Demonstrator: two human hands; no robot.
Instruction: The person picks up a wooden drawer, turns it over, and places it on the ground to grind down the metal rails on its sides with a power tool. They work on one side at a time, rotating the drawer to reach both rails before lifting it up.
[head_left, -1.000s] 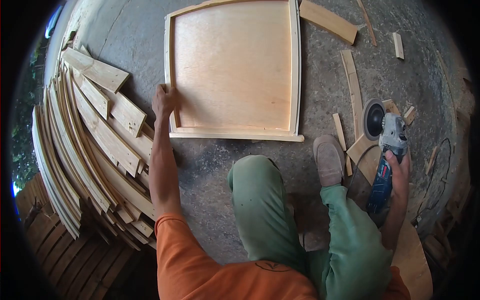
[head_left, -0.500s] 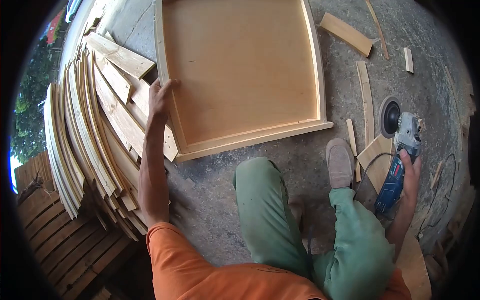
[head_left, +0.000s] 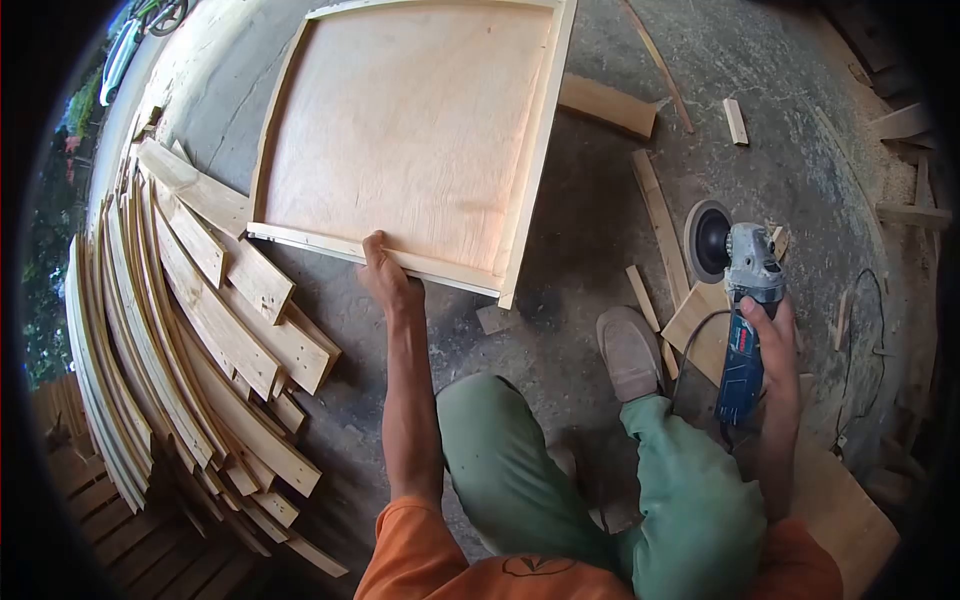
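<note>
Panel [head_left: 415, 130] beyond left hand [head_left: 390, 280]

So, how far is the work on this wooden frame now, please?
Looks done: the panel sits inside the wooden frame, with rails along its edges. In hand: the left hand grips the near rail, while the right hand holds the grinder, its disc clear of the frame. Left: perhaps some smoothing, judging by that tool; how much, the picture does not settle.
</note>
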